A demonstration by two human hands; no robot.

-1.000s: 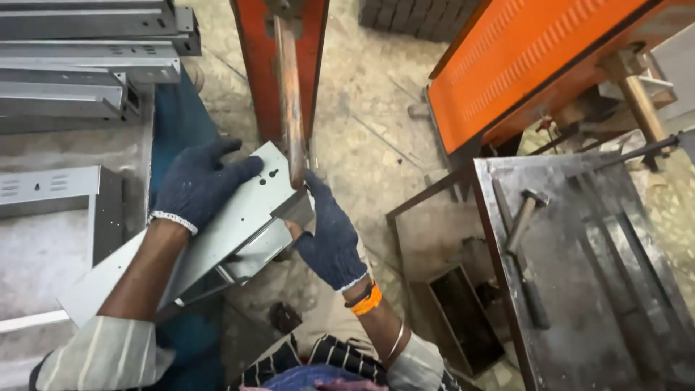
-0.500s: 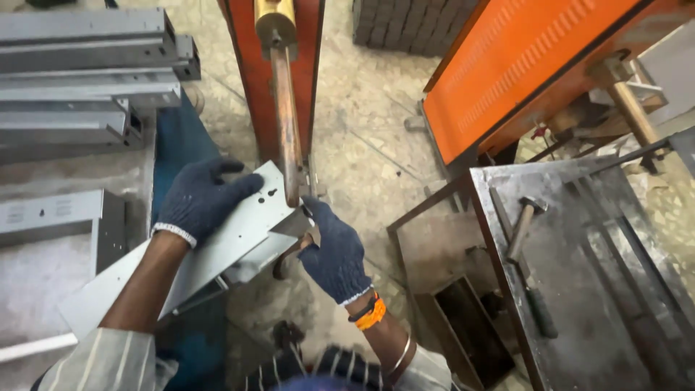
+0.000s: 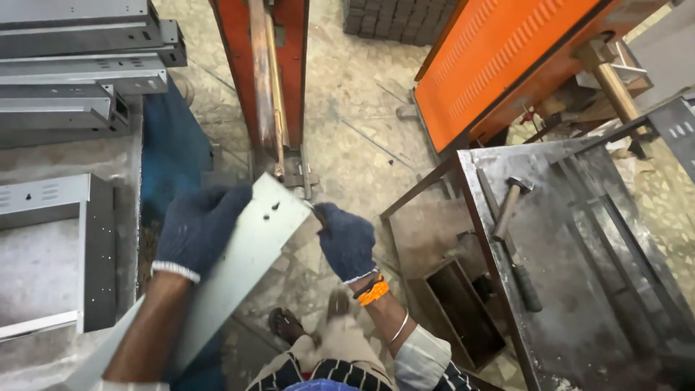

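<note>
**A:** What am I holding, nearest me?

**B:** I have the long grey bent sheet-metal panel with small punched holes [image 3: 246,253] running diagonally from low on my left up toward the middle. My left hand in the dark blue knit glove [image 3: 197,230] lies along its left edge, fingers [image 3: 221,206] curled and clamped over the upper part. My right hand in the matching glove [image 3: 347,242] is at the panel's top right corner. Its fingers look closed on that corner, though the contact itself is hidden behind the glove.

**A:** How do I handle this well?

**B:** I judge the panel needs both grips firm, because it is long and its low end runs out of view past my forearm. I keep the edge off bare skin, wrists straight, and the top corner level with the copper-coloured vertical bar [image 3: 266,80] in the orange upright machine frame [image 3: 293,65] just beyond it. The corner sits close under that bar's tip; I cannot tell whether they touch.

**A:** Anything to avoid?

**B:** My sandalled foot [image 3: 286,326] is on the stone floor right below the panel, so a slip is the risk. To my right stands the dark steel work surface [image 3: 579,289] with a hammer [image 3: 514,242] lying on it. Far left, the stacked grey metal channels [image 3: 79,72] are well apart.
</note>
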